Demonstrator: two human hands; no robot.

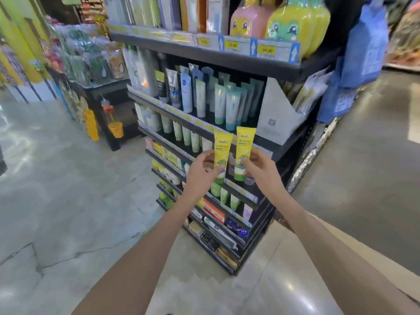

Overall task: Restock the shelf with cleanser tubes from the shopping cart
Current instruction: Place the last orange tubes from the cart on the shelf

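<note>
Two yellow cleanser tubes with green caps stand upright, caps down, in front of the black shelf unit (281,69). My left hand (202,171) grips the left tube (222,147) near its lower end. My right hand (259,167) pinches the right tube (244,144) the same way. Both tubes hover side by side before the middle shelves, just above a shelf row (241,189) that holds green-capped tubes. The shopping cart is out of view.
Higher shelves carry rows of white, blue and teal tubes (220,103) and a grey display box (277,110). A dark side table with packaged goods (106,87) stands to the left. Blue bags (363,48) hang on the shelf's right end. Grey floor lies on both sides.
</note>
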